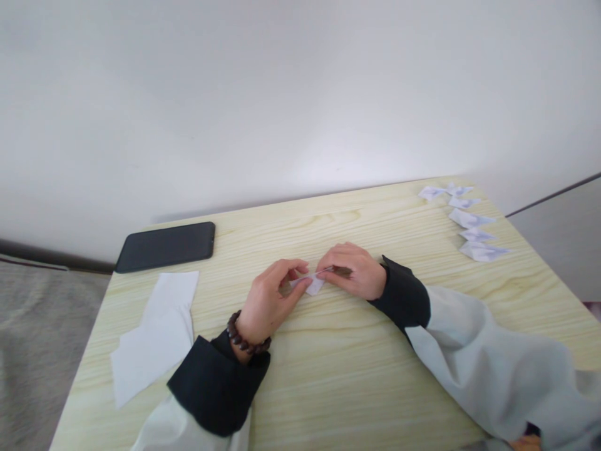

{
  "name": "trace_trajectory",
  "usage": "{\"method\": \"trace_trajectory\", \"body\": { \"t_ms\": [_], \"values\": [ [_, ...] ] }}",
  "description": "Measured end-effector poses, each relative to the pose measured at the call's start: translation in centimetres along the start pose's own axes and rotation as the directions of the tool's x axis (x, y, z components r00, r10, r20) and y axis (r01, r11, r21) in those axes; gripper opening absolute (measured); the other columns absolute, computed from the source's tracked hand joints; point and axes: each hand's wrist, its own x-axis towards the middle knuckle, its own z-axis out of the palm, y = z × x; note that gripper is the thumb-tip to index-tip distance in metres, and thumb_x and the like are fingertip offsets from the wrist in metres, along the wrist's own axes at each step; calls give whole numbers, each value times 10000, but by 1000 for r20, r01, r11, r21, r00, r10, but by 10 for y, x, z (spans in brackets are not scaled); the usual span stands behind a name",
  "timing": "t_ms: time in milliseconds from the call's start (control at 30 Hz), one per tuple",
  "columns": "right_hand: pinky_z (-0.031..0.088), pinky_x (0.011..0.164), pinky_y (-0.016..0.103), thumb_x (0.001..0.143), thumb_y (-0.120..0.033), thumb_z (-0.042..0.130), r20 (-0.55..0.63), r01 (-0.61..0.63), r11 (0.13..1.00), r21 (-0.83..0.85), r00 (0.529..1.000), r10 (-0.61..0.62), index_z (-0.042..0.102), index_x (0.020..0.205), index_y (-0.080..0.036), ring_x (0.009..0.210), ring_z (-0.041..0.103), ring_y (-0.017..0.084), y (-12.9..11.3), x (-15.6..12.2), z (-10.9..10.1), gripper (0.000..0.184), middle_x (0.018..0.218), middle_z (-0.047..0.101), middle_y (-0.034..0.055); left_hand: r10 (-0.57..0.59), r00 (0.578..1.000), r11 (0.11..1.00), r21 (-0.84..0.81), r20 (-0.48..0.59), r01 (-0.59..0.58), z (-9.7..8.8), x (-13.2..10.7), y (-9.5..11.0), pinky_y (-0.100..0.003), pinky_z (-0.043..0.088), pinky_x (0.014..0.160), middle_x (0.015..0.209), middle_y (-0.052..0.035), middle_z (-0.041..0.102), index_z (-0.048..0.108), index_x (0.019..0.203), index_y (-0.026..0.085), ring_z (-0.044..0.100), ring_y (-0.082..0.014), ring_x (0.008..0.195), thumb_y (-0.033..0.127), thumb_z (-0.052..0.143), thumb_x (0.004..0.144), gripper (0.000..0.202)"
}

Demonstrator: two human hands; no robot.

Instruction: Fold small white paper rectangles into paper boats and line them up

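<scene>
A small folded piece of white paper [315, 286] is held between my two hands, just above the middle of the wooden table. My left hand [272, 297], with a dark bead bracelet at the wrist, pinches its left side between thumb and fingers. The right side is pinched by my right hand [352, 269], whose fingertips nearly meet those of the left. Part of the paper is hidden behind the fingers, so its full shape cannot be made out.
Several folded paper figures [476, 218] stand in a row at the table's back right. Loose white sheets [157, 338] overlap at the left, with a dark phone [166, 247] behind them. A white wall [300, 100] rises behind the table [375, 388].
</scene>
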Motion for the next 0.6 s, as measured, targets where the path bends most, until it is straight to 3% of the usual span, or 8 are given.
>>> {"method": "trace_trajectory", "body": {
  "t_ms": [100, 233, 600],
  "values": [
    [378, 611, 224, 871, -301, 542, -17, -44, 996, 76, 999, 46, 643, 801, -160, 582, 529, 97, -4, 0, -1, 187, 662, 638, 8, -76, 996, 997, -19, 39, 77, -1, -1, 3, -242, 445, 651, 793, -30, 675, 660, 854, 167, 591, -140, 718, 310, 575, 823, 169],
    [366, 574, 217, 829, -340, 578, 15, -112, 991, 75, 994, 111, 645, 744, -156, 535, 502, 91, -9, 0, -1, 214, 599, 611, 2, -191, 979, 978, -68, 75, 196, -2, -1, 5, -257, 439, 630, 777, -34, 687, 686, 856, 158, 586, -152, 691, 340, 576, 809, 218],
    [344, 534, 207, 835, -309, 546, 19, -68, 997, 32, 998, 67, 618, 687, -156, 489, 438, 82, -9, -1, -1, 225, 519, 528, -19, -178, 983, 984, 7, 41, 178, 2, 1, 9, -250, 411, 604, 668, -21, 662, 708, 765, 155, 561, -144, 650, 270, 573, 757, 178]
  ]
}}
